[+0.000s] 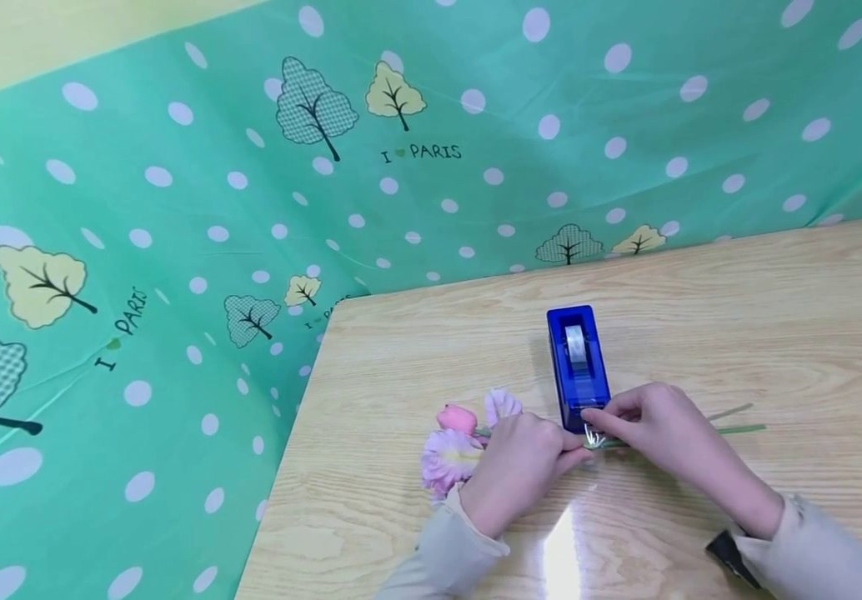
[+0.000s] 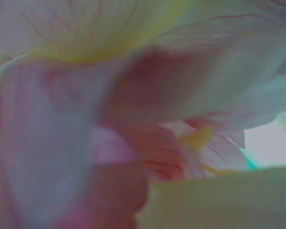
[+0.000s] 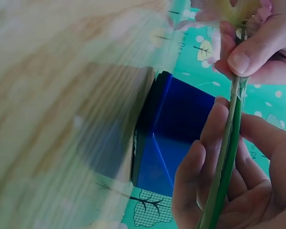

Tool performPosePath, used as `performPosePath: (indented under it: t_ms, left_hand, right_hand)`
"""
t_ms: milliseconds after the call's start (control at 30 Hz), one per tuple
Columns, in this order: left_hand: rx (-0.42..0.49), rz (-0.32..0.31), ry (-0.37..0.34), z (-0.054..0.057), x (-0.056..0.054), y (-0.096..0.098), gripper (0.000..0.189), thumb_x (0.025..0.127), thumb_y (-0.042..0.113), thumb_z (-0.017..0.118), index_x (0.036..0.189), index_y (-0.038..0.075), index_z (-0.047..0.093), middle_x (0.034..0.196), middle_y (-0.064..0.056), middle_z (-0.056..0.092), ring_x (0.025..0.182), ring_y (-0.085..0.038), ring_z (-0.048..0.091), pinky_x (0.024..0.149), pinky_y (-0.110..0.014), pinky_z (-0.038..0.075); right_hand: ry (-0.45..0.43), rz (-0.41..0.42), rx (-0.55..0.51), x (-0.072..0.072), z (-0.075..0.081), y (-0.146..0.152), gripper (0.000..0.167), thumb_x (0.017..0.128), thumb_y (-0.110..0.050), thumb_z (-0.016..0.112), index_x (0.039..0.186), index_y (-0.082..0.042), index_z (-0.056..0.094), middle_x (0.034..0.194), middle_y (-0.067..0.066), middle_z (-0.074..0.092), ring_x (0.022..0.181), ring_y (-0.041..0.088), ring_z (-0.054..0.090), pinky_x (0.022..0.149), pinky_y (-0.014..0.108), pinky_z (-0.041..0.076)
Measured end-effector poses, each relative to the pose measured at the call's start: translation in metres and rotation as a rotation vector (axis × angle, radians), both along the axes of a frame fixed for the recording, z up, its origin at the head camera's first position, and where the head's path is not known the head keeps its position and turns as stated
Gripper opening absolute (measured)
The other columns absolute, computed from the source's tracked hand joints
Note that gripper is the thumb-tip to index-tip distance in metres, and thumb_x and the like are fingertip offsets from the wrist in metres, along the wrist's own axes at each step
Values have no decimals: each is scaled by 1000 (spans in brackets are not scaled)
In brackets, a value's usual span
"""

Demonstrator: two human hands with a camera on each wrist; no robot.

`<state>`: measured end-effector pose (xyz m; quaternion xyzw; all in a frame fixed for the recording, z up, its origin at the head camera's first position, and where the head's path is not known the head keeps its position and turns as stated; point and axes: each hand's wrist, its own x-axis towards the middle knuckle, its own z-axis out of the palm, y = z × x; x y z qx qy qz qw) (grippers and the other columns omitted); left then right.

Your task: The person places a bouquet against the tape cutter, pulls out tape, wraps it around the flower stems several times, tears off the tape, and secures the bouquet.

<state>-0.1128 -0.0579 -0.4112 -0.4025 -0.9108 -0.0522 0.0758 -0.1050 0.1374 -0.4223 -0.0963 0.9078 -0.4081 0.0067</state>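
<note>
My left hand (image 1: 521, 462) grips the green stems (image 3: 224, 157) of some artificial flowers just below the blooms, its thumb lying over them in the right wrist view. A pink tulip-like bloom (image 1: 457, 418) and a pale purple ruffled flower (image 1: 446, 460) stick out to its left. Blurred petals (image 2: 52, 133) fill the left wrist view. Clear tape (image 1: 593, 436) glints on the stems between the two hands. My right hand (image 1: 659, 425) pinches this tape beside the stems, although its exact fingertip contact is partly hidden. Directly ahead stands a blue tape dispenser (image 1: 584, 389), its front end close to the fingertips.
Under everything is a light wood-grain table (image 1: 416, 342). A green cloth (image 1: 431, 208) with dots and printed trees hangs behind it and along the left side. Stem ends reach out right, past my right hand. A black strap (image 1: 731, 558) shows at the right sleeve.
</note>
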Motion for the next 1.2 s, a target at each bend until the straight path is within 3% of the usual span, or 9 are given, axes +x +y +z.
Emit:
performPosePath:
  t_ms: [167,400,667,1200]
  left_hand:
    - [13,-13,11,0,-1,1,18,92,42,68,89,29,81,77,16,73,59,3,60,56,-13,44]
    - [16,1,5,-2,-1,1,18,92,41,67,90,29,81,77,16,74,59,3,61,56,-14,43]
    - [9,18,26,0,1,3,22,93,42,67,77,30,77,62,17,65,51,5,47,52,-15,38]
    - [13,18,108,-1,2,3,32,93,43,66,66,28,68,52,17,50,46,3,32,47,-11,26]
  right_hand:
    - [38,-23,17,0,-1,-1,29,92,-33,71,65,-27,71,56,-12,59,50,3,37,50,23,32]
    - [71,-39,57,1,0,-4,28,91,-30,73,63,-26,70,56,-14,60,49,3,40,49,23,33]
    - [93,-37,79,0,2,-5,29,89,-28,74,61,-26,68,54,-15,58,48,3,40,48,23,32]
    - [74,-30,70,-2,3,-8,27,86,-21,77,60,-22,70,54,-12,60,48,5,43,48,21,34]
